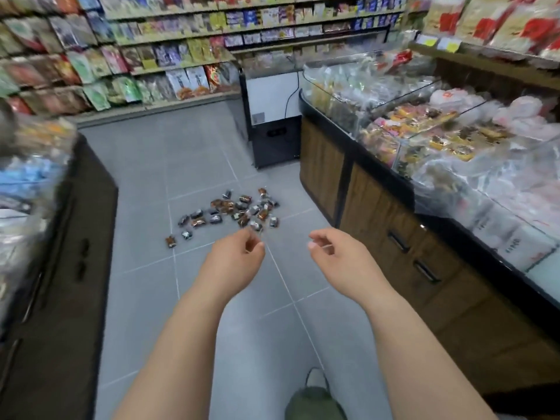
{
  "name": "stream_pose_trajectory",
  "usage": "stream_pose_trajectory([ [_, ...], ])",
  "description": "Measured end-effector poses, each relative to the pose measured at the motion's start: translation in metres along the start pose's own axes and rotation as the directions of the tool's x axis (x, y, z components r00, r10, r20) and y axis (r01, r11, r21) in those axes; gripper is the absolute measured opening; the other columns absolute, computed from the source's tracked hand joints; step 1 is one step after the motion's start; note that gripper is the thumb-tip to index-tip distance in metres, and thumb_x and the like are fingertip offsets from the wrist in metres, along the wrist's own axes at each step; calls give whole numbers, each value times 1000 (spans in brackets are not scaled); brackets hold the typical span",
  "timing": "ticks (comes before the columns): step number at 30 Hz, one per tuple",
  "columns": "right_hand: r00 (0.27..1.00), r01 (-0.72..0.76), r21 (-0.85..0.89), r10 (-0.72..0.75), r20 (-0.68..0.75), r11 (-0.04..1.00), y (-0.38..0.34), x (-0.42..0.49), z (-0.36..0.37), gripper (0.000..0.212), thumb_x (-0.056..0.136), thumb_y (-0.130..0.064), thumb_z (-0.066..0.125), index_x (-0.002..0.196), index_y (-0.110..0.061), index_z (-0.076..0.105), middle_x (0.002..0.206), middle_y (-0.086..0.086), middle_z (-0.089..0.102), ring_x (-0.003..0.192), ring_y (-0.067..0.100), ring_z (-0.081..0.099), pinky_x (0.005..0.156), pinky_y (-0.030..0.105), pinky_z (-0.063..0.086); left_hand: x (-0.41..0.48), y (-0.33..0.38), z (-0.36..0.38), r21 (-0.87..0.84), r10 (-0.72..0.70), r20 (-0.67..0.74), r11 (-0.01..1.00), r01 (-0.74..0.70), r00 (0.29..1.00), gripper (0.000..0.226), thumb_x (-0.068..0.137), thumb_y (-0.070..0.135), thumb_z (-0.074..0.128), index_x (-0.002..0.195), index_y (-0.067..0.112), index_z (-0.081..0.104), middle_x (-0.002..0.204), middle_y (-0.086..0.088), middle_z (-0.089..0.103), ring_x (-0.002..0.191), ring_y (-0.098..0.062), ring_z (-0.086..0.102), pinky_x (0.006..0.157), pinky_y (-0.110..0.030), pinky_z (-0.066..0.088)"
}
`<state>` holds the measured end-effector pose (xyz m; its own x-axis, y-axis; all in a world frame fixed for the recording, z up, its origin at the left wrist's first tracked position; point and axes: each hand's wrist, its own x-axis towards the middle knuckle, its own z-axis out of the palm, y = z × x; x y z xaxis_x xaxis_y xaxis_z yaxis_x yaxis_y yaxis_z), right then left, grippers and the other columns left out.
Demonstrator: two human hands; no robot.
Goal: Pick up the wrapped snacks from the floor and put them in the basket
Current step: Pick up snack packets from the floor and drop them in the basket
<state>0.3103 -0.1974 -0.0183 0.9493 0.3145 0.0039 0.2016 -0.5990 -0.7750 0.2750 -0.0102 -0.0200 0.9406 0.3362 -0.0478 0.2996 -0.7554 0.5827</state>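
Olive-green and rounded, a soft object with a thin dark loop (315,400) sits at the bottom edge of the head view, between the two bare forearms. What it is I cannot tell. Both forearms reach forward and down over the grey tiled floor (145,183), roughly parallel and apart. The left hand (238,254) is held palm inward, its fingers loosely curled, with thumb and forefinger tips close together; nothing shows between them. The right hand (331,251) hangs at about the same height, wrist bent slightly inward, fingers (318,237) likewise loosely curled and the thumbnail turned towards the camera — it grips nothing either.

Beyond the fingertips lie the small brown-and-black wrapped snacks (235,212), scattered in a loose cluster on the floor tiles, with a few stragglers off to the cluster's left. The nearest pieces appear just past the left hand's fingers, but they rest on the floor farther off, not in the hand.

Right of the cluster stands a wood-panelled display counter (378,213) topped with clear bins of packaged sweets. A dark cabinet (78,237) heaped with blurred packets flanks the left side. At the back, a white-and-black chest cabinet (272,116) stands beside long shelves of coloured snack bags (181,56).
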Motion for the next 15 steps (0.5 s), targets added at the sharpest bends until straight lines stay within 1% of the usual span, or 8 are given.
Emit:
stream_pose_trajectory([
  [2, 999, 20, -12, -20, 47, 1000, -2, 35, 13, 28, 95, -26, 53, 120, -17, 60, 109, -4, 61, 95, 10, 54, 74, 11, 31, 28, -11, 0, 11, -59, -8, 998, 59, 998, 15, 92, 32, 51, 92, 20, 61, 89, 3, 66, 88, -20, 60, 77, -30, 46],
  [5, 992, 59, -38, -54, 115, 998, -4, 95, 30, 28, 95, -27, 53, 120, -17, 60, 110, -2, 62, 96, 10, 56, 75, 12, 32, 73, -21, -2, 12, -115, -35, 993, 115, 993, 15, 91, 30, 50, 92, 20, 61, 89, 2, 66, 88, -21, 61, 77, -31, 49],
  [8, 978, 110, -53, -98, 184, 993, -11, 151, 40, 28, 95, -27, 52, 120, -15, 60, 111, -1, 61, 97, 11, 55, 74, 12, 31, 113, -26, -7, 32, -172, -59, 984, 174, 983, 16, 93, 30, 48, 93, 20, 60, 89, 2, 65, 88, -19, 60, 72, -27, 45],
  [12, 955, 166, -50, -148, 258, 985, -20, 215, 50, 28, 94, -27, 53, 119, -17, 61, 111, -2, 62, 94, 10, 54, 81, 16, 36, 157, -36, -14, -43, -263, -127, 965, 259, 957, 12, 92, 29, 49, 88, 22, 58, 88, 5, 64, 86, -17, 60, 75, -28, 46],
  [15, 944, 179, -24, -165, 285, 983, -23, 251, 57, 27, 94, -27, 53, 119, -18, 61, 109, -4, 61, 94, 8, 53, 82, 16, 36, 181, -47, -16, -64, -325, -140, 946, 319, 935, 10, 92, 30, 50, 89, 24, 58, 90, 6, 63, 87, -16, 59, 76, -29, 47],
])
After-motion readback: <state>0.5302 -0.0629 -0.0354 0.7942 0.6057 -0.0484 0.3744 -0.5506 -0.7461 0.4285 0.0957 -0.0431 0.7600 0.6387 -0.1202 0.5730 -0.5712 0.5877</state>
